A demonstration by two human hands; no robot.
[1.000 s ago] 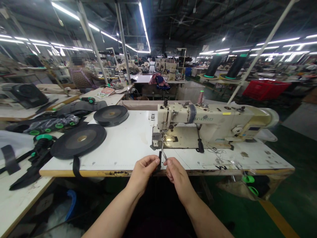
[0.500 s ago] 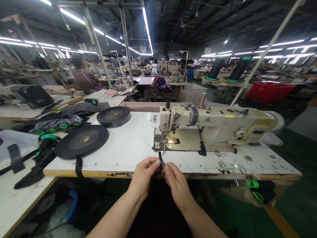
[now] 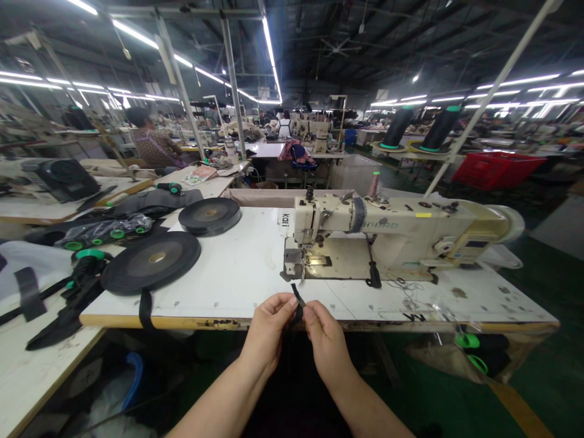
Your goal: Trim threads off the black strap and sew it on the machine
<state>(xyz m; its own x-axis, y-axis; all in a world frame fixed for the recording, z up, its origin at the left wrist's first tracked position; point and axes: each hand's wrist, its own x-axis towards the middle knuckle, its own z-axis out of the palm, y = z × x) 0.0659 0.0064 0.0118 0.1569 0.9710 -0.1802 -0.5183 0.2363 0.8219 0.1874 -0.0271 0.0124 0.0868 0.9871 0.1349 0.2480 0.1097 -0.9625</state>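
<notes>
In front of the sewing machine (image 3: 387, 228), both hands meet at the table's front edge. A short black strip of tape (image 3: 296, 292) sticks up between them, its end pointing toward the needle area. My left hand (image 3: 268, 327) pinches the strip between thumb and forefinger. My right hand (image 3: 327, 333) is closed at the strip's right side, thumb on top. A small greyish piece shows at the fingertips, too small to name. The lower part of the strip is hidden behind the fingers.
Two rolls of black tape (image 3: 152, 258) lie on the table at left, with a tail (image 3: 145, 309) hanging over the edge. A black-handled screwdriver (image 3: 374, 275) leans on the machine. Thread cones (image 3: 396, 128) stand behind at right. A person (image 3: 155, 143) sits at far left.
The strip's tip has tilted left and dipped slightly. Both hands remain close together in nearly the same place.
</notes>
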